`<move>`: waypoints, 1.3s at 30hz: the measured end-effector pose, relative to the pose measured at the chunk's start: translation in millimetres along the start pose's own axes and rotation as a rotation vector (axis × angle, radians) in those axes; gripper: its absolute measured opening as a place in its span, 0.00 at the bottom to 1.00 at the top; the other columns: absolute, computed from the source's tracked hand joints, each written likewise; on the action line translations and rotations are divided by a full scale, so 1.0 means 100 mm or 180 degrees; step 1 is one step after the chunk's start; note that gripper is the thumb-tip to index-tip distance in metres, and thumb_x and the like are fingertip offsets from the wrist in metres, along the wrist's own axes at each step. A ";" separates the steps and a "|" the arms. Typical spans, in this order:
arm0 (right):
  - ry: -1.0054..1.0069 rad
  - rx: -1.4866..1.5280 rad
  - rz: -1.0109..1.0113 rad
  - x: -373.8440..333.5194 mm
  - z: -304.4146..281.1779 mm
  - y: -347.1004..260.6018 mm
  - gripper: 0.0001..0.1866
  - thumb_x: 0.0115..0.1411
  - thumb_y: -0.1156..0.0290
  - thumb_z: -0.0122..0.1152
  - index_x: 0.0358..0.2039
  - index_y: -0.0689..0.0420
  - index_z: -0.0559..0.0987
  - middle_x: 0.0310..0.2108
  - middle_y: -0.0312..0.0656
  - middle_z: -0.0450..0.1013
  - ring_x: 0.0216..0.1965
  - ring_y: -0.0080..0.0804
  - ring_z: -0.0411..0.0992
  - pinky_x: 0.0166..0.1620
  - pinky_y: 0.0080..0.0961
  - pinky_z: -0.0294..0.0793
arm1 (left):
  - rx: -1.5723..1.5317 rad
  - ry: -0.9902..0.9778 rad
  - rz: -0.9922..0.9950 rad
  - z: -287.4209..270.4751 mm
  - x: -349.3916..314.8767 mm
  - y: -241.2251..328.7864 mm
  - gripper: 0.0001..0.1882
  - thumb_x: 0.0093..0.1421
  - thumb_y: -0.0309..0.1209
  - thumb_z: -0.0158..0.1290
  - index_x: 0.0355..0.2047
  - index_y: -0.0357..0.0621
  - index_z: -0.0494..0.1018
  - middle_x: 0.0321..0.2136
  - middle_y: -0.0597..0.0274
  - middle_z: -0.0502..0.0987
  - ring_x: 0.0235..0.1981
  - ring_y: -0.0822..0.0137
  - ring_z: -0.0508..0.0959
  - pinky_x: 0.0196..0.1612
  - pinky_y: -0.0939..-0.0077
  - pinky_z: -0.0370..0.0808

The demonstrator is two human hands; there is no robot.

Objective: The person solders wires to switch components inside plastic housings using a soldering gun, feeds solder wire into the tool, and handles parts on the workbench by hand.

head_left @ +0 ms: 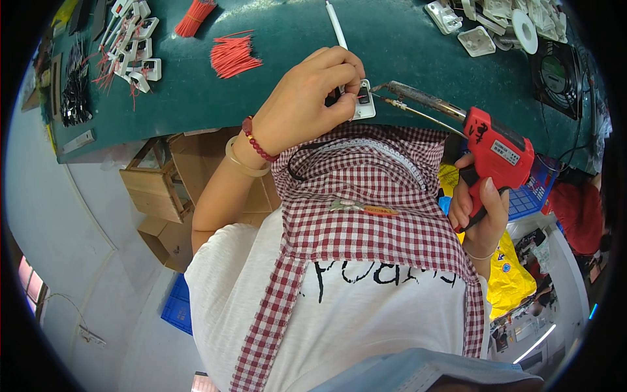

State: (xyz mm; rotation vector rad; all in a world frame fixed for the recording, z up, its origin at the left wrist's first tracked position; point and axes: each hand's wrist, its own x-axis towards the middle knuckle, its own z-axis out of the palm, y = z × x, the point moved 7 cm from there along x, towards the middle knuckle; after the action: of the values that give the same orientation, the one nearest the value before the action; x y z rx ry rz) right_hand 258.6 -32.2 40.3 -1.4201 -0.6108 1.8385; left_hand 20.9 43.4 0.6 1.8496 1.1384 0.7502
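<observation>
My left hand (310,95) is closed, thumb and fingertips pinching a short red wire (362,97) over a small white plastic housing (366,111). A black component sits in the housing, which lies near the table's front edge, partly covered by my fingers. Beyond the hand a white rod (335,25) points away; where it ends is hidden. My right hand (480,208) is wrapped round the grip of a red soldering gun (499,149). Its metal tip and a thin feed tube reach left to the housing's right side, close to the wire.
On the green table (287,19) lie red wire bundles (235,55), several white housings with wires (134,55) and black leads (76,85) at left. White plastic parts (477,41), a solder reel (524,31) and a black fan (555,75) are at right. Cardboard boxes (163,238) stand below.
</observation>
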 end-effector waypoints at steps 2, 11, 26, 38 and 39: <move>0.0040 -0.0085 -0.0048 0.00 0.01 0.00 0.24 0.63 0.58 0.49 0.46 0.69 0.67 0.13 0.35 0.60 0.10 0.17 0.58 0.14 0.14 0.62 | 0.0005 -0.0017 -0.0001 0.00 0.00 0.01 0.04 0.48 0.20 0.53 0.24 0.38 0.68 0.37 0.62 0.73 0.29 0.70 0.72 0.32 0.79 0.71; 0.0109 0.0029 -0.0213 -0.01 -0.03 -0.04 0.24 0.63 0.56 0.48 0.45 0.69 0.66 0.12 0.34 0.59 0.09 0.17 0.57 0.14 0.14 0.61 | -0.0345 -0.0171 -0.0087 -0.31 -0.01 -0.03 0.15 0.49 0.19 0.56 0.39 0.41 0.70 0.43 0.60 0.70 0.38 0.68 0.73 0.38 0.79 0.73; 0.0291 0.0197 -0.0471 -0.05 -0.13 -0.09 0.25 0.64 0.56 0.46 0.47 0.68 0.65 0.13 0.32 0.58 0.09 0.15 0.56 0.13 0.13 0.60 | 0.2156 0.0429 -0.0425 -1.17 0.05 -0.41 0.03 0.55 0.23 0.52 0.30 0.39 0.70 0.28 0.56 0.73 0.32 0.53 0.73 0.37 0.67 0.70; 0.0074 -0.0145 -0.0191 -0.08 -0.01 -0.02 0.25 0.62 0.56 0.49 0.45 0.68 0.65 0.12 0.32 0.57 0.09 0.16 0.56 0.13 0.14 0.59 | 0.1149 0.0601 0.0154 0.04 -0.14 0.22 0.07 0.48 0.23 0.56 0.27 0.43 0.70 0.35 0.64 0.71 0.37 0.63 0.71 0.38 0.69 0.65; 0.0076 -0.0180 -0.0124 -0.07 0.00 -0.01 0.25 0.62 0.56 0.50 0.45 0.68 0.65 0.12 0.32 0.58 0.09 0.16 0.55 0.13 0.14 0.59 | 0.1210 0.0595 0.0148 0.05 -0.14 0.23 0.07 0.48 0.23 0.56 0.27 0.43 0.70 0.37 0.65 0.71 0.38 0.63 0.71 0.39 0.69 0.65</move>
State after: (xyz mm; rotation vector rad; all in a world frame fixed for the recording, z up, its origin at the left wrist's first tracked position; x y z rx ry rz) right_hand 260.2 -37.4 45.1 -1.4549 -0.6787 1.7843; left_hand 28.6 23.3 17.2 2.1593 1.4410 0.7868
